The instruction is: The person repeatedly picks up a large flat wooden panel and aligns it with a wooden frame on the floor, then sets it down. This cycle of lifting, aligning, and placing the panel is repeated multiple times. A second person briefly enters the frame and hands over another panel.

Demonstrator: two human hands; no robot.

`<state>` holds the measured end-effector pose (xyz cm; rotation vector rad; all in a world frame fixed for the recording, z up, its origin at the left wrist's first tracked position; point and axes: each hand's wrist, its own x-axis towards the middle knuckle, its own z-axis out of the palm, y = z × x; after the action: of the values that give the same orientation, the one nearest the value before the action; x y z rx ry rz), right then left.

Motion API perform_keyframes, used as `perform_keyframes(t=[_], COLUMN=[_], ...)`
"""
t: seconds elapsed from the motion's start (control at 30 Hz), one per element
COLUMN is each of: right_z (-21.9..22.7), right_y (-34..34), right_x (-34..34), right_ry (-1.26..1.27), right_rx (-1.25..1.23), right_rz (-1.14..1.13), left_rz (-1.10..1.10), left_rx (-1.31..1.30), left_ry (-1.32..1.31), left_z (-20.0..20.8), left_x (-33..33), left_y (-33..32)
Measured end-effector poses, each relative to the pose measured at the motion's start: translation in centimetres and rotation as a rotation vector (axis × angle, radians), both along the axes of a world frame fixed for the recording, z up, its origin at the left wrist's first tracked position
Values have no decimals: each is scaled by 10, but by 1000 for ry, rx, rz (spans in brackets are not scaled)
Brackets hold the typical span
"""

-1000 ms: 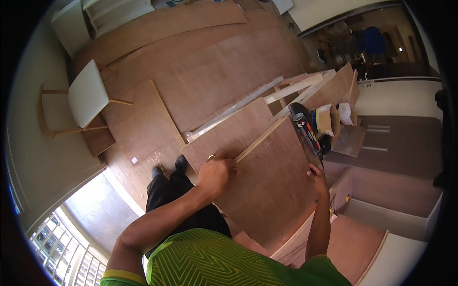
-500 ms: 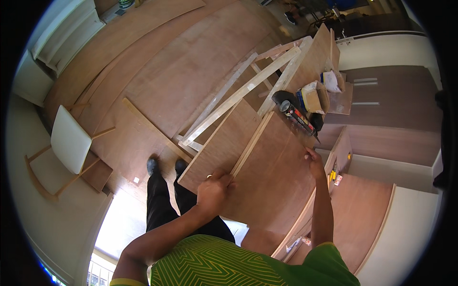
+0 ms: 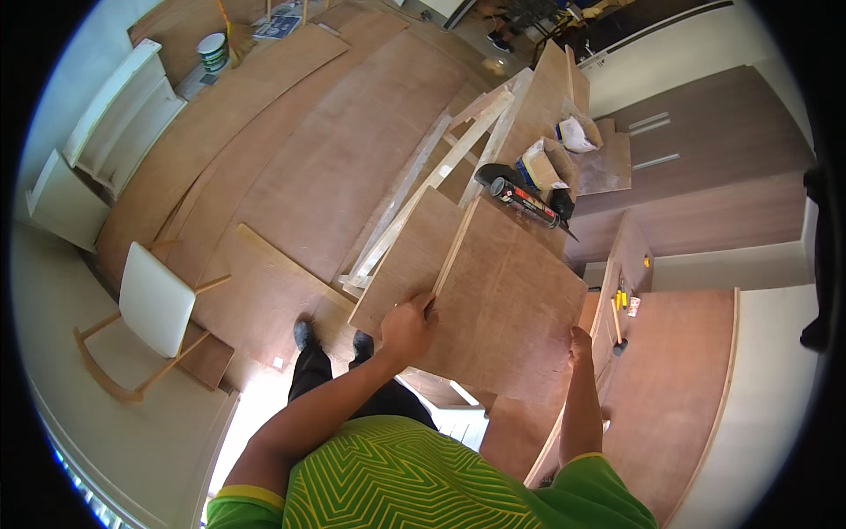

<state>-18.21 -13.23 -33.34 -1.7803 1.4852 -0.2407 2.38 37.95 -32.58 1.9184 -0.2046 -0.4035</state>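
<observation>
A rectangular plywood panel [image 3: 511, 304] lies tilted in front of me, its left edge overlapping another plywood board [image 3: 407, 242]. My left hand [image 3: 410, 328] is closed on the panel's left edge, with the thumb uppermost and the other fingers partly hidden. At the lower right edge my right hand [image 3: 579, 346] grips the same panel, its fingers mostly out of sight behind it. Beyond the panel's far edge lies a black caulking gun with a cartridge [image 3: 526, 203]. Close to it are an opened box [image 3: 545, 165] and a second torn packet [image 3: 578, 134].
A wooden trestle frame [image 3: 441, 167] stands beyond the boards. Large plywood sheets [image 3: 344, 132] cover the floor. A white chair [image 3: 157, 300] is at left, a bucket [image 3: 212, 53] farther off. On the right, a hammer [image 3: 619, 339] rests by a plywood cabinet [image 3: 665, 397].
My right hand has moved from the panel's far right corner down its right edge. The panel's near edge has come up from below. My view has shifted, bringing the hammer and bucket into sight.
</observation>
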Motion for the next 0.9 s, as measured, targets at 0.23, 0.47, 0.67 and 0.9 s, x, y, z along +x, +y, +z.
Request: perform_keyframes(t=[0.23,0.47,0.67,0.9], right_z=[7,20,7,9], right_y=[13,40,27,27], right_x=[6,16,13,18], right_ry=[-45,-118,-114,-87], right_rx=[27,-23,-7,20], right_rz=[34,90,91,136], left_rz=[26,-22,-261,-400], left_rx=[-7,27,-256,-98], left_ry=[-27,-115,493,349], left_z=[0,-22,-25,-6], left_x=[-7,-3,36,54], left_y=[-3,-8,11,11])
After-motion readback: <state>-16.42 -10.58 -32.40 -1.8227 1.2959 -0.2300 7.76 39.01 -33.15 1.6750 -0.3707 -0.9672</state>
